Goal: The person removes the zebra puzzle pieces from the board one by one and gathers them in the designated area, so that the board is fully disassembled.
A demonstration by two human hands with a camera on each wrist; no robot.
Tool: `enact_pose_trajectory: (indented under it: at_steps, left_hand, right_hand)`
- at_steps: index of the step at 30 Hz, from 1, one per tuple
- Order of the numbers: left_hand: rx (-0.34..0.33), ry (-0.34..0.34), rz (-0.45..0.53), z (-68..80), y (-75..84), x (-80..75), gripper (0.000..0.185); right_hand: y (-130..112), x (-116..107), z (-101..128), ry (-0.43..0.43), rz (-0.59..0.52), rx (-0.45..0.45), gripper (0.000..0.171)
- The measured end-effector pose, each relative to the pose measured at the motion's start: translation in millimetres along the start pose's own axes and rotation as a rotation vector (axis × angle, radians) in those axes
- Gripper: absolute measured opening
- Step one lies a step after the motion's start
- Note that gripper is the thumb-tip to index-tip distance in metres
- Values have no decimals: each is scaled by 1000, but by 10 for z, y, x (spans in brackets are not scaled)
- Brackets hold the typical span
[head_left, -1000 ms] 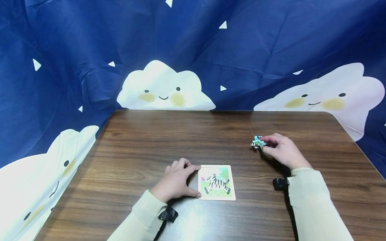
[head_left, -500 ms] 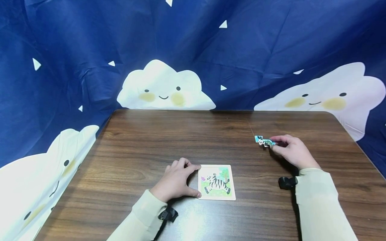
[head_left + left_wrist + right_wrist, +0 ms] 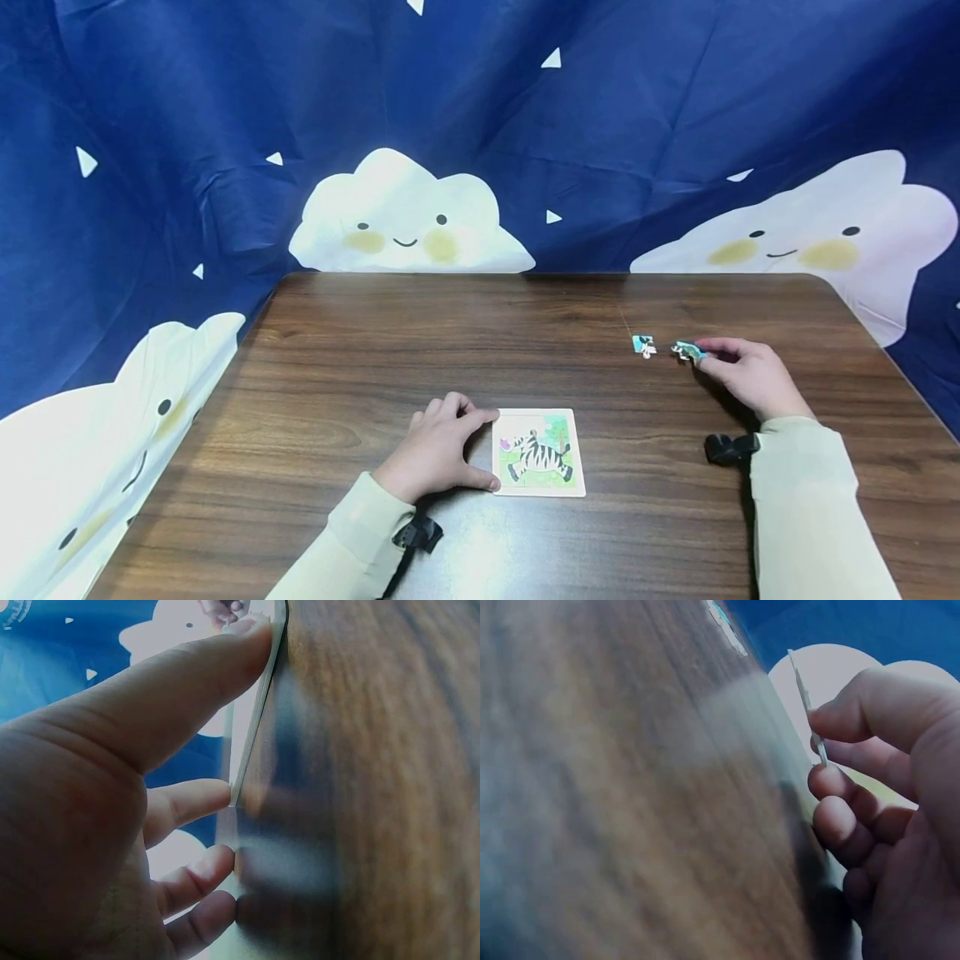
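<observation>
Pinched between thumb and fingertips of the right hand (image 3: 752,377): a small puzzle piece (image 3: 688,351), teal at its edge, thin as card, held at the hand's far-left tip and low over the wooden table (image 3: 375,350). In the right wrist view, seen edge-on as a pale sliver (image 3: 808,705) rising from between thumb and forefinger, tilted off the tabletop rather than flat on it. Just beyond the grip to its left, apart from the held piece by a narrow gap: a second loose puzzle piece (image 3: 643,345), teal with a white tab, lying flat. Long axes of both roughly in line, running left to right across the table.

Well away toward the body and to the left of the grip: the zebra puzzle board (image 3: 538,452), a pale square frame with a striped zebra, green ground and a tree. Far nearer to the left hand (image 3: 438,450) than to the right. Left hand braced on the board's left edge, forefinger and thumb tips curled against it, holding it steady; in the left wrist view, thumb tip (image 3: 247,634) pressed on the thin board rim (image 3: 262,690).

Behind the table, a dark blue cloud-print backdrop (image 3: 405,217).
</observation>
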State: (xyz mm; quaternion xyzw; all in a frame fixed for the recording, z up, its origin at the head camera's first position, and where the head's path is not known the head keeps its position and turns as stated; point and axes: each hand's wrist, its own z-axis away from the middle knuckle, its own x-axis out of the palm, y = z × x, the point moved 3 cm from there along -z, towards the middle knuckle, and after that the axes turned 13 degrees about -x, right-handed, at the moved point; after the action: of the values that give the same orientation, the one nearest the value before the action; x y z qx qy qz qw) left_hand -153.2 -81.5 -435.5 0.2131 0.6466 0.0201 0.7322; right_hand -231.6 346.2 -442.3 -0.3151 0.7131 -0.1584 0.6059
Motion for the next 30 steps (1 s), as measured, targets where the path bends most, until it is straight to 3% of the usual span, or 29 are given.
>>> enact_pose_trajectory:
  at_steps: [7,15,30]
  left_hand:
    - [-10,-19,2,-23,14,2,87]
    - [-22,-23,1,-21,6,-1,88]
    - [-17,-20,-6,5,9,-11,88]
  right_hand:
    - [136,-95,-26,19,17,49,43]
    - [297,-174,-131,-79,38,20,47]
    - [356,-208,-243,-161,103,-12,46]
